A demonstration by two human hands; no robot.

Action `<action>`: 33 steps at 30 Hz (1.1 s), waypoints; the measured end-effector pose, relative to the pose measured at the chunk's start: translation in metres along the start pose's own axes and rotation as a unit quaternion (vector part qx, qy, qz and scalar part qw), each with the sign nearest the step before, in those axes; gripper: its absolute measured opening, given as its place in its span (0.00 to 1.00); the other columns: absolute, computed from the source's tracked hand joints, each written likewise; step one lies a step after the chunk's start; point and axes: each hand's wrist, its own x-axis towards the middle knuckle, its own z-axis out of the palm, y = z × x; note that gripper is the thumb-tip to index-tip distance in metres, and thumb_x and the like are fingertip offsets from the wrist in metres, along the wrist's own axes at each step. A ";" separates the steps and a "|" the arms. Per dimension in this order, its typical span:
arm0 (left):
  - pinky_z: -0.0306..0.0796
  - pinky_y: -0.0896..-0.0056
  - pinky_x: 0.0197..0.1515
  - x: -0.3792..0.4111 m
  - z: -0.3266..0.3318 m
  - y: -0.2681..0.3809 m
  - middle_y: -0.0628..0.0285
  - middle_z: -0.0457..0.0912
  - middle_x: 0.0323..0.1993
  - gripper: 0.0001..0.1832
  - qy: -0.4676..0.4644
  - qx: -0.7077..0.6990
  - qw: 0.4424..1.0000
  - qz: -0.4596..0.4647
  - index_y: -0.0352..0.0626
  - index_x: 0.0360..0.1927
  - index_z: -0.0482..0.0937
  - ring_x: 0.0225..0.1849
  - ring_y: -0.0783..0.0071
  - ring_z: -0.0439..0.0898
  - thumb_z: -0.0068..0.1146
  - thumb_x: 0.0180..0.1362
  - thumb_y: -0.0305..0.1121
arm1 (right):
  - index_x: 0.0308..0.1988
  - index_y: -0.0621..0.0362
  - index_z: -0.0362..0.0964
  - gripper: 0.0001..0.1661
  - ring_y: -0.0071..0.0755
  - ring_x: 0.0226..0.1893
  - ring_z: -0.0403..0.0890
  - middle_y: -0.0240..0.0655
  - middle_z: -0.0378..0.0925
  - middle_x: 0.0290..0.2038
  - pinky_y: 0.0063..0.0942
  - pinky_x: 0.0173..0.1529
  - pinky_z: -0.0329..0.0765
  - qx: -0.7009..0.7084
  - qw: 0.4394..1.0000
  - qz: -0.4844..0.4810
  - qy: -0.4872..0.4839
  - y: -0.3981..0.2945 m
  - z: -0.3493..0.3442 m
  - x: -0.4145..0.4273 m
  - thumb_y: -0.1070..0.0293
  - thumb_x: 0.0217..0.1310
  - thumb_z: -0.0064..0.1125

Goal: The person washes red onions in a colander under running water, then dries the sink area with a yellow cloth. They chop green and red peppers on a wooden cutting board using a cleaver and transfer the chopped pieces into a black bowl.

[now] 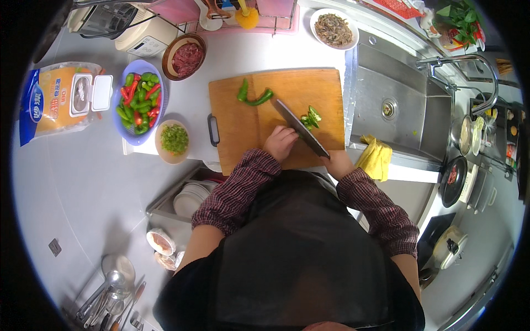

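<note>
My right hand (339, 164) grips the handle end of a kitchen knife (301, 126), whose broad blade slants up and left across the wooden cutting board (236, 128). Against the blade's left side rest the curled fingers of my left hand (281, 144); whether they hold anything underneath is hidden. Cut green pepper pieces (311, 118) lie on the board just right of the blade. Beyond the knife's tip are a curved green pepper (261, 98) and a shorter green pepper (243, 89), touching or nearly touching.
Left of the board stand a purple basket (117, 103) of red and green peppers, a bowl of chopped greens (174, 140) and a brown bowl of raw meat (188, 58). A plate of shrimp (333, 29) sits behind. To the right are a steel sink (381, 78) and yellow cloth (374, 158).
</note>
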 end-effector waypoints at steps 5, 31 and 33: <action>0.71 0.64 0.40 0.005 0.002 0.003 0.58 0.76 0.36 0.07 0.018 0.060 0.998 -0.027 0.40 0.32 0.77 0.37 0.57 0.73 0.58 0.46 0.24 | 0.29 0.64 0.73 0.14 0.57 0.31 0.77 0.53 0.75 0.25 0.48 0.37 0.72 -0.039 0.999 0.012 0.014 -0.002 -0.022 -0.018 0.62 0.55 0.53; 0.69 0.62 0.44 0.016 -0.033 -0.014 0.57 0.76 0.36 0.13 -0.061 0.120 0.991 -0.019 0.39 0.37 0.77 0.41 0.57 0.72 0.56 0.45 0.23 | 0.27 0.65 0.73 0.13 0.57 0.30 0.76 0.52 0.75 0.26 0.47 0.37 0.72 0.018 0.998 0.052 0.031 0.010 -0.007 -0.034 0.64 0.54 0.54; 0.70 0.63 0.44 0.009 -0.021 -0.013 0.57 0.76 0.36 0.13 -0.059 0.099 0.993 -0.001 0.38 0.37 0.77 0.41 0.57 0.73 0.56 0.45 0.23 | 0.27 0.64 0.73 0.12 0.57 0.30 0.77 0.52 0.75 0.25 0.47 0.37 0.72 -0.043 0.998 0.028 0.032 -0.001 -0.020 -0.039 0.65 0.54 0.54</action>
